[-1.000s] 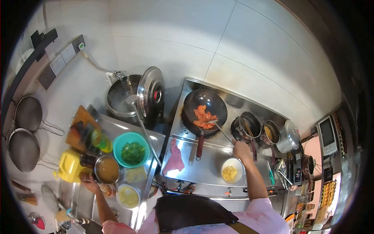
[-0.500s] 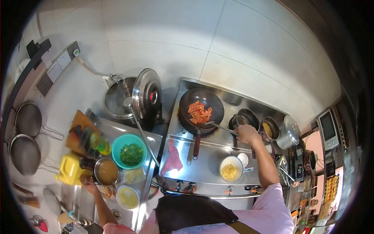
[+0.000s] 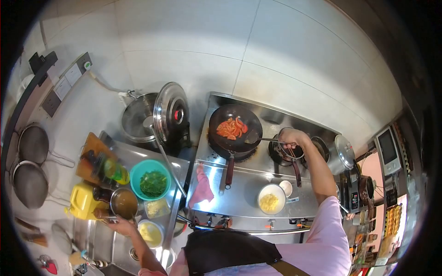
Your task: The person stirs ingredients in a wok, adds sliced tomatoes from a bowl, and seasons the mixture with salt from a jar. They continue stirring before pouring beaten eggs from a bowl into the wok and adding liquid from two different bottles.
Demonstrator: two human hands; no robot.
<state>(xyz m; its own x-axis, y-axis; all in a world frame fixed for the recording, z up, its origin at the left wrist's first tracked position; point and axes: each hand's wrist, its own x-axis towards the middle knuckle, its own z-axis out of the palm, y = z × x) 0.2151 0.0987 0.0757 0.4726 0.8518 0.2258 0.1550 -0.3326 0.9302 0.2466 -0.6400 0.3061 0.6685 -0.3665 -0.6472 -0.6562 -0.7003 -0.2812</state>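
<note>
In the head view, the right hand (image 3: 292,137) is clamped on the grey metal long-handled spatula (image 3: 267,139), whose blade rests inside the round black wok (image 3: 241,115) at its right side. The red-orange food pieces (image 3: 231,129) lie within the wok, left of the blade. The dark red wok handle (image 3: 229,174) points to the near side. Beneath the right hand, at the right burner, is a dark round pan (image 3: 278,156).

The left hand (image 3: 123,226) is near the left side, at the brown cylindrical object (image 3: 103,214) and just beside the round pot of brown liquid (image 3: 124,204); whether its fingers are closed on either cannot be told.

Farther from the person, the turquoise bowl (image 3: 134,177) holds chopped greens (image 3: 153,184). At the far left, the silver metal lid (image 3: 168,103) stands tilted at the large steel pot (image 3: 133,115). On the near steel surface, the pink cloth (image 3: 201,187) lies left of the wok handle, while the white bowl (image 3: 261,193) with yellow food (image 3: 269,203) sits to the right, near the small white cup (image 3: 285,187).
</note>
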